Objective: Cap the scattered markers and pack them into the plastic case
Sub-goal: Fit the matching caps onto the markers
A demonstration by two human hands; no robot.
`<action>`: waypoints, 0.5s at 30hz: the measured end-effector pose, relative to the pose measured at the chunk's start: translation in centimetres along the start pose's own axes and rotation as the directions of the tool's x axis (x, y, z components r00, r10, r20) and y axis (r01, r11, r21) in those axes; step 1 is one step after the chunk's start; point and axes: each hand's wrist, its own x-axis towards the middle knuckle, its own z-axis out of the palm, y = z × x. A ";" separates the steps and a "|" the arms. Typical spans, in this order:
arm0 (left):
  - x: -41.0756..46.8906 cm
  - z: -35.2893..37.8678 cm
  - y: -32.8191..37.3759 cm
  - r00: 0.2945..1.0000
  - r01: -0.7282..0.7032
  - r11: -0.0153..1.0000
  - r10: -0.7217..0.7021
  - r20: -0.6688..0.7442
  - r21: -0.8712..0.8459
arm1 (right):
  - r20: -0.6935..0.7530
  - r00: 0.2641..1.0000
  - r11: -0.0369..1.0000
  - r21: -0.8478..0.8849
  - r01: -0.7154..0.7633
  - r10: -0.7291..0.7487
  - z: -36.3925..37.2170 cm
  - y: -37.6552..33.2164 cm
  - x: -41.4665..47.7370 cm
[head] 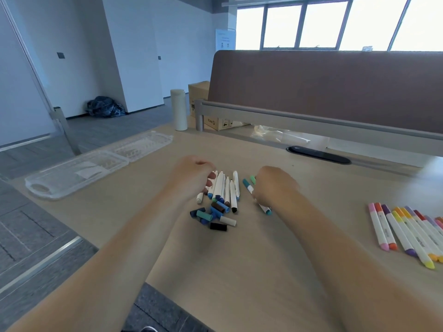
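— Bare forearms come in low over the table (239, 271). What lies just past them?

— Loose caps (211, 215) in a small heap: blue, teal, brown, black and white. Just beyond the heap and touching it is a bunch of white markers (226, 190), side by side, pointing away.

— And the hands?

— Left hand (191, 178) sits at the left side of that bunch, its fingertips (212, 175) curled down against the nearest barrel. Whether it really grips I cannot tell. Right hand (273, 185) is just right of the bunch, fingers curled round a teal marker (249, 186). One teal end pokes out above the hand, the other below it. A green cap (253, 179) shows at the knuckles.

— Anything capped already?

— Off to the right, well apart, capped markers (407, 231) lie in a row: pink, orange, purple, yellow, red.

— Where is the plastic case (96, 164)?

— Far left of the table, open flat, both clear halves up, well apart from the markers.

— Further back?

— White bottle (178, 110) standing upright at the far edge, a cardboard box (199, 92) behind it, and a brown divider (335, 92) along the back.
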 end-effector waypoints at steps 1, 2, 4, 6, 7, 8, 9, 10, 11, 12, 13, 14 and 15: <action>0.1 -0.1 -0.2 1.000 -0.002 1.000 0.002 0.006 0.000 | -0.012 1.000 1.000 0.010 0.008 -0.008 0.1 -0.4 0.2; 0.3 -0.2 -0.4 1.000 -0.008 1.000 0.008 0.008 0.001 | -0.020 1.000 0.999 0.029 0.017 -0.016 0.0 -1.0 0.4; 0.5 -0.5 -0.7 1.000 -0.021 1.000 0.021 0.006 -0.002 | -0.026 0.999 0.997 0.064 0.032 -0.031 -0.2 -2.0 1.2; 0.7 -0.7 -1.0 0.999 -0.036 0.999 0.036 0.003 0.000 | -0.019 0.999 0.995 0.081 0.052 -0.050 -0.3 -2.8 2.3; 0.7 -0.9 -1.0 0.999 -0.050 0.999 0.050 0.006 0.015 | -0.010 0.998 0.995 0.082 0.055 -0.055 -0.3 -3.2 2.8; 0.8 -1.1 -1.2 0.998 -0.067 0.997 0.066 0.014 0.038 | 0.000 0.998 0.995 0.080 0.062 -0.062 -0.2 -3.5 3.2; 0.8 -1.2 -1.3 0.996 -0.083 0.995 0.081 0.025 0.060 | 0.018 0.998 0.995 0.072 0.062 -0.064 -0.1 -3.8 3.5; 0.9 -1.4 -1.4 0.995 -0.093 0.993 0.091 0.035 0.074 | 0.042 0.997 0.997 0.059 0.055 -0.058 0.0 -4.1 3.8; 0.9 -1.6 -1.5 0.995 -0.098 0.992 0.094 0.043 0.082 | 0.066 0.997 0.998 0.046 0.043 -0.046 0.1 -4.3 4.1; 1.0 -1.7 -1.6 0.994 -0.098 0.992 0.094 0.048 0.085 | 0.090 0.996 0.999 0.033 0.026 -0.028 0.2 -4.5 4.3; 1.1 -1.9 -1.8 0.994 -0.096 0.992 0.092 0.050 0.083 | 0.109 0.994 1.000 0.019 0.014 -0.016 0.3 -4.6 4.6; 1.2 -2.0 -1.9 0.995 -0.094 0.993 0.090 0.047 0.078 | 0.123 0.992 1.000 0.005 0.009 -0.010 0.4 -4.7 4.9; 1.2 -2.1 -2.1 0.995 -0.092 0.993 0.089 0.044 0.075 | 0.136 0.991 1.000 -0.008 0.010 -0.008 0.6 -4.9 5.1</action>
